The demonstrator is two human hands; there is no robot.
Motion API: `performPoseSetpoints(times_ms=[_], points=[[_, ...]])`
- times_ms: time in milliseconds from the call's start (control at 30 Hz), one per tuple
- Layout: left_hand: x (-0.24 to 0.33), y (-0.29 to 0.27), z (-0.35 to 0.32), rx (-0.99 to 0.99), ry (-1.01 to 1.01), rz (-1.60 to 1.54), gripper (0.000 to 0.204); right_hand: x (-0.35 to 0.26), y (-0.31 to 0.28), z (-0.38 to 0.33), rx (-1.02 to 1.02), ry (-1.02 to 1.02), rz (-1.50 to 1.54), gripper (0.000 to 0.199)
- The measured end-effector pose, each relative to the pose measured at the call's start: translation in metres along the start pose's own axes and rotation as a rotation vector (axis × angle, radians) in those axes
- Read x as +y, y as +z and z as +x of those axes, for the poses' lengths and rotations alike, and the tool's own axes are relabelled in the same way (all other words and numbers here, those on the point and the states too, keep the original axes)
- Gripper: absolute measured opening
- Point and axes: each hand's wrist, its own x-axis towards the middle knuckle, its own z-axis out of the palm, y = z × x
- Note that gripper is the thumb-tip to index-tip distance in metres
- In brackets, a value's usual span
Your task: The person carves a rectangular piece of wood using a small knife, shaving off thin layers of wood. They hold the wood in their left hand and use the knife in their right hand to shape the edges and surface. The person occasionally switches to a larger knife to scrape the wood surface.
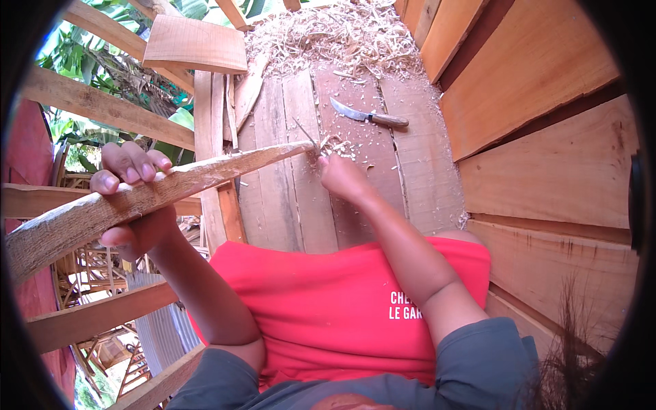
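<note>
A long, rough-hewn wooden pole point(184, 179) runs from the left edge of the head view toward the middle, narrowing to a tapered end. My left hand point(137, 181) is wrapped round its thicker part, fingers over the top and thumb below. At the tapered end, my right hand point(344, 179) is closed on a knife, whose thin blade point(305, 131) points up and away past the wood. The knife's handle is hidden in my fist. Small pale shavings point(336, 145) lie beside the tip.
A second knife point(369, 115) with a wooden handle lies on the plank floor point(273, 205). Curly shavings point(342, 34) heap at the far end. A wood block point(196, 44) sits far left by the slatted railing point(102, 106). A plank wall point(547, 164) rises on the right; red cloth point(321, 301) covers my lap.
</note>
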Motion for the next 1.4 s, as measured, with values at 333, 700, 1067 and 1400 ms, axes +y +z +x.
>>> performPoseSetpoints(times_ms=[333,700,1067,1400], points=[[-0.015,0.019,0.002,0.406,0.114,0.060,0.085,-0.018,0.004,-0.010,-0.053,0.030,0.146,0.045],[-0.007,-0.005,-0.009,0.441,0.061,0.070,0.086,-0.075,-0.009,-0.053,-0.063,-0.332,0.241,0.049],[-0.012,0.006,-0.001,0.323,0.074,-0.031,0.089,-0.021,0.010,-0.012,-0.022,0.017,0.353,0.051],[-0.013,-0.002,-0.003,0.162,0.069,-0.099,0.089,-0.044,0.003,-0.020,-0.088,-0.162,0.365,0.048]])
